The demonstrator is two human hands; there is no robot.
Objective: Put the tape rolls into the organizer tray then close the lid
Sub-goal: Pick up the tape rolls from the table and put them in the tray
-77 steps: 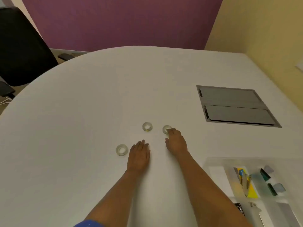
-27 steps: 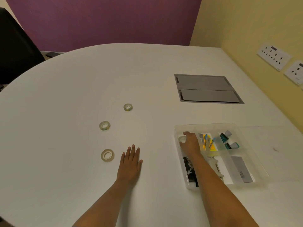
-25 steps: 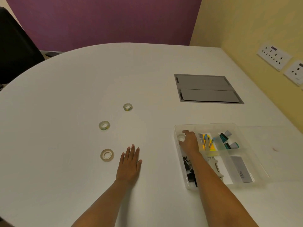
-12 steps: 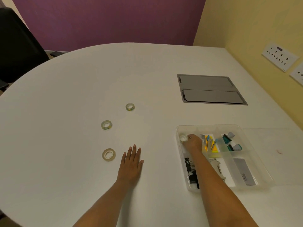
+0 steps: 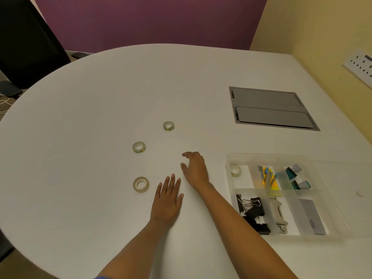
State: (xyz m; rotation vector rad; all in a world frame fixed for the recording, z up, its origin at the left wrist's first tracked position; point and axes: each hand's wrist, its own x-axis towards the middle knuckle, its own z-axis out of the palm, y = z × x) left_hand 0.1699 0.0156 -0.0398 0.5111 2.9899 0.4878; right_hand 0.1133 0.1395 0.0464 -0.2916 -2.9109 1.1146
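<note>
On the white table (image 5: 100, 117), three tape rolls lie loose, well apart from one another. The far tape roll (image 5: 168, 126) sits toward the table's middle; the middle tape roll (image 5: 138, 147) lies nearer and to the left of it; the near tape roll (image 5: 141, 184), wider and paler, lies just left of the left hand (image 5: 166, 200). A fourth tape roll (image 5: 235, 170) rests flat in the far-left compartment of the clear organizer tray (image 5: 228, 158), at the table's right side.

Left hand: palm down, flat on the table, fingers straight and close together, holding nothing. Its fingertips are near the near tape roll but not touching it.

Right hand (image 5: 194, 170): empty, open, fingers loosely curled and spread, thumb apart. It is between the organizer tray and the loose rolls, pointing toward the far and middle rolls, clear of both. Whether it touches the table cannot be told.

Tray contents, other compartments: black binder clips (image 5: 251, 212) in the near-left one; a pale stapler-like tool (image 5: 278, 213) beside them; a grey flat card (image 5: 311, 216) near right; yellow sticky notes (image 5: 270, 180) and small teal-and-grey pieces (image 5: 296, 176) in the far ones. The clear lid (image 5: 358, 178) lies open to the tray's right, flat on the table.

Beyond the tray, a grey cable hatch (image 5: 271, 108) is set flush into the table. A black chair (image 5: 26, 41) stands at far left. A socket plate (image 5: 360, 66) is on the yellow wall.
</note>
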